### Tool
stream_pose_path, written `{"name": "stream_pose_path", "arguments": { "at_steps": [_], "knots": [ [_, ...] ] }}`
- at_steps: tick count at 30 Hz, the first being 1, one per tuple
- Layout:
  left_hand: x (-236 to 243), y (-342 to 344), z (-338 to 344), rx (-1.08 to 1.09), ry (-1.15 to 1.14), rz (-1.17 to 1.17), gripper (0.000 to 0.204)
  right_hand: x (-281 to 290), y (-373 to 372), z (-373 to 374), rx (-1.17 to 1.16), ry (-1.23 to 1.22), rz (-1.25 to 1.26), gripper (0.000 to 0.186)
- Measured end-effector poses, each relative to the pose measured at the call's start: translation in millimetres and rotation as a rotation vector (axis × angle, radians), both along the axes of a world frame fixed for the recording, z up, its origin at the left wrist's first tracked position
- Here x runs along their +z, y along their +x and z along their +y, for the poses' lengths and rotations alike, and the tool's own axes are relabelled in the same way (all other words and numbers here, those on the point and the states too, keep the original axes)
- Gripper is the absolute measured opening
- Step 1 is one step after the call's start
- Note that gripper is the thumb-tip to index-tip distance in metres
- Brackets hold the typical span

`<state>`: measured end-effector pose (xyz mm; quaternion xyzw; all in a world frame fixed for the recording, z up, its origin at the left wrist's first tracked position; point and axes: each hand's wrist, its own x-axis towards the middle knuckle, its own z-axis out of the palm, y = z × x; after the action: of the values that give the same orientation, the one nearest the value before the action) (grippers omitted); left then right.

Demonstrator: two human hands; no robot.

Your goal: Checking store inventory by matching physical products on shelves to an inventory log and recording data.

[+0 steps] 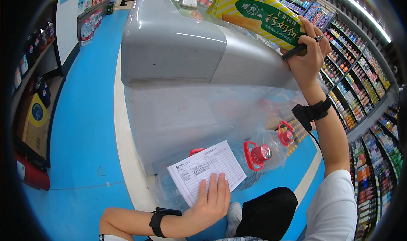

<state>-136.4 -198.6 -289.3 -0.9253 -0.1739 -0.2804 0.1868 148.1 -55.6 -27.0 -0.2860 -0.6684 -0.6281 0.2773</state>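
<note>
My left hand [212, 203] holds a pad of printed forms [216, 158] with some handwriting on its top sheet. Its fingers lie across the lower part of the pad; the thumb is hidden. Behind and under the pad are large clear water bottles with red handles and a red cap [262, 153]. My right hand [311, 50] is raised at the upper right, closed on the end of a yellow and green biscuit packet [258, 16]. A dark pen [296, 51] is also tucked between its fingers. The packet is tilted over the rim of a grey chest freezer [178, 50].
Shelves packed with bottles and packets [345, 63] line the right side. On the left stands a shelf with dark bottles and a carton [36, 118]. Bottled water [86, 32] stands along the far wall. Blue floor [91, 114] runs left of the freezer.
</note>
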Motion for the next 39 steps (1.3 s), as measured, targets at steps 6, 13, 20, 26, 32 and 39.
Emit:
{"name": "stream_pose_path", "arguments": {
  "at_steps": [6,13,20,26,32,39],
  "knots": [
    [-0.9,0.2,-0.4,0.006,0.008,-0.008,0.031,0.2,-1.5,-1.3,-0.033,0.002,-0.018,0.056],
    [0.9,-0.2,0.0,0.005,0.01,-0.001,0.031,0.2,-0.5,-1.2,-0.033,-0.003,-0.016,0.058],
    [-0.8,0.3,-0.2,0.007,0.009,-0.009,0.031,-0.5,-0.2,0.8,0.029,-0.009,0.016,0.052],
    [-0.9,0.7,-0.3,0.005,0.007,-0.006,0.031,0.0,-0.6,0.4,0.023,-0.01,0.022,0.053],
    [-1.6,0.4,-0.8,0.013,0.014,-0.006,0.031,-1.0,-0.3,0.1,-0.029,0.005,-0.006,0.056],
    [-2.7,0.3,-1.4,0.022,0.02,-0.007,0.031,-1.3,-1.1,-0.2,-0.04,0.006,-0.007,0.055]
  ]
}}
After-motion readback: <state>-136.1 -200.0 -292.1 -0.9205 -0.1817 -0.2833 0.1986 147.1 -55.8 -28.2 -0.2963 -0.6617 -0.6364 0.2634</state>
